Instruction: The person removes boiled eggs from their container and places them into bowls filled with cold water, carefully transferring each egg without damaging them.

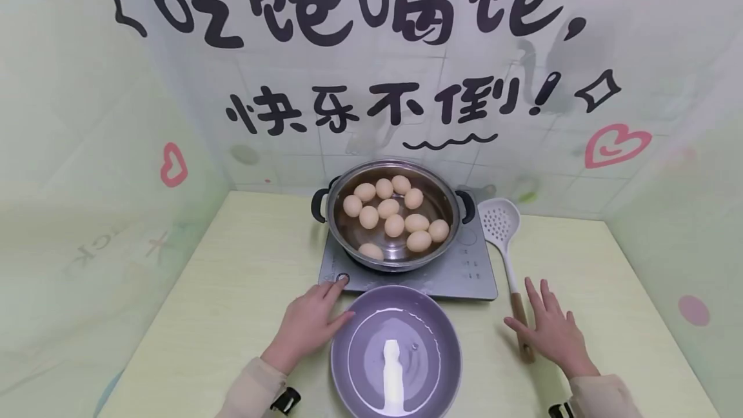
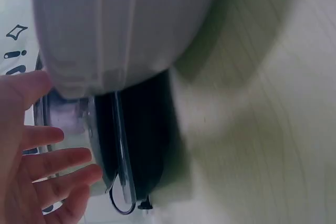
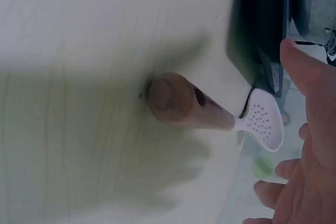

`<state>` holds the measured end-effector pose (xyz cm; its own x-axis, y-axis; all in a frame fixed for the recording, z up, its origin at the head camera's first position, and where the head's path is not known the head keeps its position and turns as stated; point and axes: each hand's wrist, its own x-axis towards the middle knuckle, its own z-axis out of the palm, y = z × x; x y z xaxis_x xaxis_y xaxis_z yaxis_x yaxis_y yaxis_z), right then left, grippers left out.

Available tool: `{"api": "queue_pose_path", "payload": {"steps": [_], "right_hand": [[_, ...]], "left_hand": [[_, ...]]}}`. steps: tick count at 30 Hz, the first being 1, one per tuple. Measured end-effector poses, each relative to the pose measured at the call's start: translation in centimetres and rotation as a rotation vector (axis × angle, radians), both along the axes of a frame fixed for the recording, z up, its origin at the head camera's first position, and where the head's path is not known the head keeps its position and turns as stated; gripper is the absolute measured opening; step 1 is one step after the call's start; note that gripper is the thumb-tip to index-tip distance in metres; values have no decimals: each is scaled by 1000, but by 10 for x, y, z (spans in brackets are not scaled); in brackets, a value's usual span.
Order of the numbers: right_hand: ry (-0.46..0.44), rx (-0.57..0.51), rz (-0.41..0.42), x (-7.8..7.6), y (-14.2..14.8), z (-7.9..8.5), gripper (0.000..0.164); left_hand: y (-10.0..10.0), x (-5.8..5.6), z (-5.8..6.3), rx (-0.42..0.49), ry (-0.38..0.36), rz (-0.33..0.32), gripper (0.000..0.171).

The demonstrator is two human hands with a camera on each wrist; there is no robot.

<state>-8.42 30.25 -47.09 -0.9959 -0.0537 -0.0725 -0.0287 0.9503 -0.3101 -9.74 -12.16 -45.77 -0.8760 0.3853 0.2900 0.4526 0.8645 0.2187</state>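
Observation:
My left hand [image 1: 306, 322], its fingers extended, reaches over the front left corner of a flat induction cooktop [image 1: 464, 284]. A fingertip is right at the round button there, and the thumb overlaps the rim of a purple bowl [image 1: 447, 334] with water in it. On the cooktop stands a steel pot [image 1: 395, 268] with black side handles. Several brown eggs [image 1: 394, 225] lie in the water inside it. With fingers spread, my right hand [image 1: 554, 335] hovers over the wooden handle of a white slotted skimmer [image 1: 500, 221], holding nothing.
The pale wooden table [image 1: 232, 289] carries all of these. Behind it rises a wall covering [image 1: 278, 166] printed with large black characters, and light patterned panels flank both sides. The skimmer lies along the cooktop's right edge.

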Motion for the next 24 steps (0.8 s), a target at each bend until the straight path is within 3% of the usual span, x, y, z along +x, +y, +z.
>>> {"api": "queue_pose_path", "payload": {"steps": [3, 7, 16, 24], "right_hand": [[-53, -11, -27, 1, -2, -2, 91], [-85, -19, -51, 2, -5, -6, 92], [19, 22, -35, 0, -7, -15, 85], [-12, -5, -34, -1, -8, -24, 81]], "left_hand": [[8, -1, -4, -21, -33, -9, 53], [16, -2, -7, -45, -20, -31, 40], [32, -7, -6, -41, 68, -40, 14], [41, -13, -10, -48, 90, -6, 18]]}}
